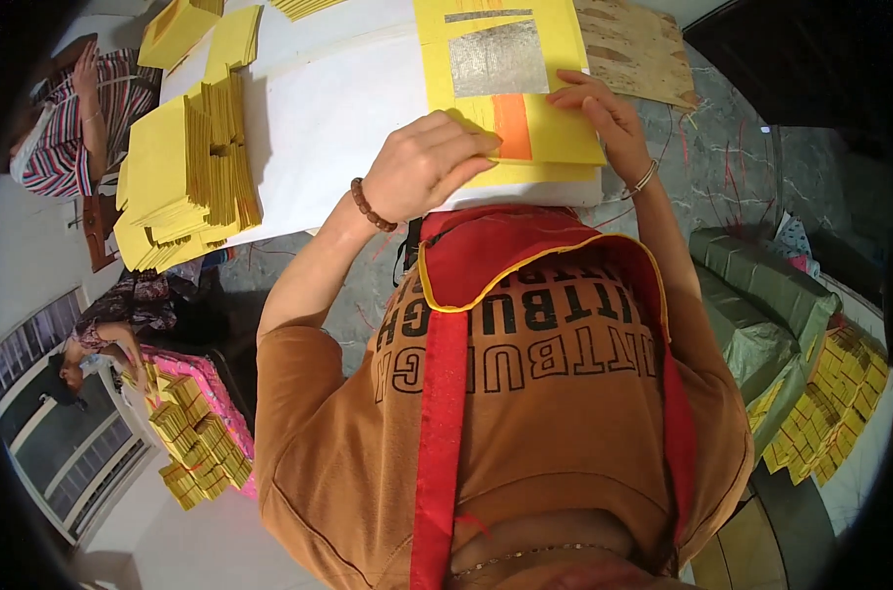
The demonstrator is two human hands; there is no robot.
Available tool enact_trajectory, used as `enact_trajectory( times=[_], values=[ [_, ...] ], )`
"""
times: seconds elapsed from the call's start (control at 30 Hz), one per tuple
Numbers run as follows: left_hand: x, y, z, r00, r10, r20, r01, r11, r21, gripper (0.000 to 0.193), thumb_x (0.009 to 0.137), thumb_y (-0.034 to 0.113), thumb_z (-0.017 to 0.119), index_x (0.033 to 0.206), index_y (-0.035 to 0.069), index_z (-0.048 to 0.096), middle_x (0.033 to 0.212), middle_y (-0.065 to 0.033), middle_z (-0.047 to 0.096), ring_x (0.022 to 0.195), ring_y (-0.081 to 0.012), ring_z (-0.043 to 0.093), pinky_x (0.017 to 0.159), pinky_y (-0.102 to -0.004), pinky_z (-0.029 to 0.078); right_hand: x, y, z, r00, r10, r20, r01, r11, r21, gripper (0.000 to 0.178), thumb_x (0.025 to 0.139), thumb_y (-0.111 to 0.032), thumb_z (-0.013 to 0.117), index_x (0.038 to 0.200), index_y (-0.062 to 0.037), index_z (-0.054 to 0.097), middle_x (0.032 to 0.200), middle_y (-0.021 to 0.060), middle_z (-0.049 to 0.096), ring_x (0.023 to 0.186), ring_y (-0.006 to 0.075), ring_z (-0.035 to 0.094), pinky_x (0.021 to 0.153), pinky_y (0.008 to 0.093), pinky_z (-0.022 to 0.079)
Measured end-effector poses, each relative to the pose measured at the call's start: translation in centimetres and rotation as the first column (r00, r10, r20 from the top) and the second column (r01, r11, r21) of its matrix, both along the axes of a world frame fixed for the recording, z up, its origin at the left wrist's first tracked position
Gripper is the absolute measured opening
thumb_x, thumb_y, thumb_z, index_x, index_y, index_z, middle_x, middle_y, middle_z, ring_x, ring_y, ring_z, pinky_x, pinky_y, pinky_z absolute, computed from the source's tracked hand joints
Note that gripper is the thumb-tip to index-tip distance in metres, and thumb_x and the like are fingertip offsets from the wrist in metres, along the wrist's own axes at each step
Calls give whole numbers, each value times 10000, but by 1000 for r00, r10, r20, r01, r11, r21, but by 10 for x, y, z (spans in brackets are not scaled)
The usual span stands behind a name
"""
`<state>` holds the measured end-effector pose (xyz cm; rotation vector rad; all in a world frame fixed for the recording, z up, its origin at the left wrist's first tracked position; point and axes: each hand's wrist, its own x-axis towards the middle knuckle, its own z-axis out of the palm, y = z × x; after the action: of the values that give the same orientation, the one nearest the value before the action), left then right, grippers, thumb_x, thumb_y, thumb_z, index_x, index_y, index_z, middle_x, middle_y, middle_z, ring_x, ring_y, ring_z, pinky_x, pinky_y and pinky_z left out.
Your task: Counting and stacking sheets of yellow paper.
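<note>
A stack of yellow paper sheets point(560, 128) lies near the front edge of the white table, under both hands. Its top sheet bears a silver foil patch point(501, 61) and an orange patch point(511, 128). My left hand point(429, 165) is closed, fingers curled with the thumb below, on the near edge of the yellow paper beside the orange patch. At the sheet's right edge rests my right hand point(612, 123), its fingers stretched out and apart over the paper. What lies under the left fingertips is partly hidden.
Folded yellow paper stacks point(186, 167) stand on the white table point(319, 118) at the left. A wooden board point(638, 54) is at the far right. Two other people point(92, 123) are at the left, one by a pink-edged pile of yellow bundles point(196, 433). More bundles point(830, 403) lie at right.
</note>
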<state>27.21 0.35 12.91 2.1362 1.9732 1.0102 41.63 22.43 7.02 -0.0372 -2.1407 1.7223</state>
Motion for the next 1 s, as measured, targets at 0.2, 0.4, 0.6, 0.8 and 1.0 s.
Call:
enact_trajectory(
  times=[0.2, 0.4, 0.6, 0.8, 1.0],
  values=[
    [-5, 1, 4, 975, 39, 218, -15, 994, -108, 151, 798, 149, 624, 840, 4, 637, 768, -98, 616, 723, -255, 581, 641, -316, 471, -1, -3, -3, 999, -31, -13, 31, 999, 9, 280, 910, -249, 481, 954, -23, 641, 1015, 63, 633, 1193, 268, 426, 979, 355, 333],
    [-1, 0, 3, 948, 59, 312, -6, 986, -167, 124, 797, 124, 612, 820, 2, 627, 736, -97, 609, 664, -231, 580, 577, -310, 460, 0, -5, 0, 998, -55, 19, 55, 998, 14, 278, 906, -254, 490, 951, -30, 648, 1012, 56, 634, 1184, 250, 437, 971, 348, 341],
    [-6, 2, 1, 830, 211, 517, -35, 944, -329, 117, 796, 127, 596, 809, 17, 635, 643, -34, 576, 551, -103, 509, 513, -245, 411, -3, -2, -2, 999, -50, -8, 51, 998, 31, 287, 916, -247, 470, 924, -24, 650, 992, 53, 636, 1165, 231, 454, 945, 334, 368],
    [-11, 2, 4, 701, 293, 650, 41, 893, -448, 118, 830, 107, 594, 820, -3, 635, 647, 10, 544, 571, -41, 446, 517, -212, 371, -4, -4, 0, 995, -93, 41, 94, 995, -16, 308, 930, -236, 438, 893, -10, 645, 962, 61, 638, 1143, 214, 473, 936, 325, 375],
    [-18, 6, 4, 632, 320, 706, 130, 855, -503, 113, 823, 85, 585, 821, -13, 641, 663, 17, 564, 594, -35, 467, 532, -202, 379, -4, -4, -3, 996, -85, 6, 85, 995, -60, 312, 938, -218, 417, 892, -8, 643, 962, 71, 634, 1126, 207, 480, 933, 324, 376]
  ],
)
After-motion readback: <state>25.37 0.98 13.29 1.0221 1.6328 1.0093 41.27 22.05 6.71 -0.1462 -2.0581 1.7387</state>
